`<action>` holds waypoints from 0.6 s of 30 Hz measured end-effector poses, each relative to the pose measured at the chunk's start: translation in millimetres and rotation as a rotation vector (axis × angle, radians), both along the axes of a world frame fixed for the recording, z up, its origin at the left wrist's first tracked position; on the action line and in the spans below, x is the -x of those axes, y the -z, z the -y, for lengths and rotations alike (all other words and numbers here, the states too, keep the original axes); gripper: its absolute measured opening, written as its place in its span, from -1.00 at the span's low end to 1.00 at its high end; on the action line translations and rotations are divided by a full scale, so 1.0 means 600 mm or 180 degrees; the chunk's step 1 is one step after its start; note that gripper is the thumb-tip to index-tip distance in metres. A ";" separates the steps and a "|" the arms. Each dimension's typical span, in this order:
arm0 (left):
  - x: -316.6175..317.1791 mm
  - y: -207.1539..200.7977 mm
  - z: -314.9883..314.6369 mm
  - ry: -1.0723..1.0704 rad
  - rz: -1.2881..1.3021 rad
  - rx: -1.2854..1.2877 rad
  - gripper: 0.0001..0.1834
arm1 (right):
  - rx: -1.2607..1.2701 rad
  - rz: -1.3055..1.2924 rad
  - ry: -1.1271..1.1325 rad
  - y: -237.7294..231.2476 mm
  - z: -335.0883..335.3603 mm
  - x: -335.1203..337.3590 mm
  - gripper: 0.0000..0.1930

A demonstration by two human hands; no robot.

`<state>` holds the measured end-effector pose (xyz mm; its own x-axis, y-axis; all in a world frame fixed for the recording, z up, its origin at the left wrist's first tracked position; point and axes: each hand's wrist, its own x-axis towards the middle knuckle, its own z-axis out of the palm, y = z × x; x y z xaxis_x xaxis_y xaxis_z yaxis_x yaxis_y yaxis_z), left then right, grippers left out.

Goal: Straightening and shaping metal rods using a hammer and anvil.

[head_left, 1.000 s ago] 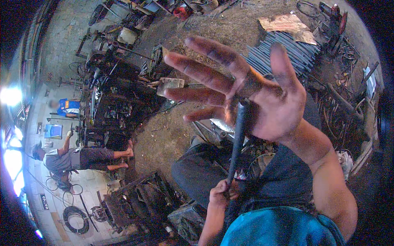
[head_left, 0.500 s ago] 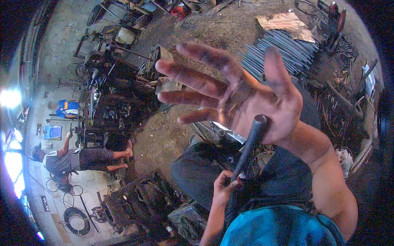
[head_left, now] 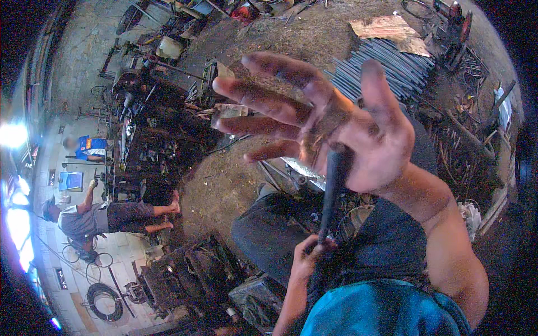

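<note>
The floor [head_left: 216, 201] is of brown, uneven earth. Beyond its left edge rises a wall [head_left: 126, 246] of pale blocks, above which window openings [head_left: 18, 227] glow very white. Before this wall stands a dark, cluttered workbench [head_left: 162, 134].

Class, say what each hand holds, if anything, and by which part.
The left hand grips the dark rod by its lower part. The right hand is open, gripping nothing; whether the rod's upper end touches it cannot be told.
</note>
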<state>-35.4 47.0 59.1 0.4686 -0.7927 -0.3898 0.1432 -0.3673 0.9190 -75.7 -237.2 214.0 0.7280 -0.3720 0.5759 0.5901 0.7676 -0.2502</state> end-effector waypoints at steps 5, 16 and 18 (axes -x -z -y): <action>0.004 0.025 -0.016 -0.0151 -0.1209 -0.0085 -0.37 | 0.0124 0.0027 0.0107 -0.003 0.008 0.003 -0.10; -0.013 0.027 -0.021 -0.0389 -0.1629 0.0113 -0.28 | 0.0076 -0.0048 0.0109 -0.015 0.015 0.005 -0.12; -0.021 0.039 -0.034 -0.0358 -0.1716 0.0054 -0.30 | 0.0079 -0.0020 0.0132 -0.004 0.014 0.002 -0.11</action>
<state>-22.9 67.2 35.6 0.2882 -0.7577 -0.5856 0.6329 -0.3082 0.7102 -77.1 -245.3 216.3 0.7158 -0.3876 0.5808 0.6197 0.7360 -0.2725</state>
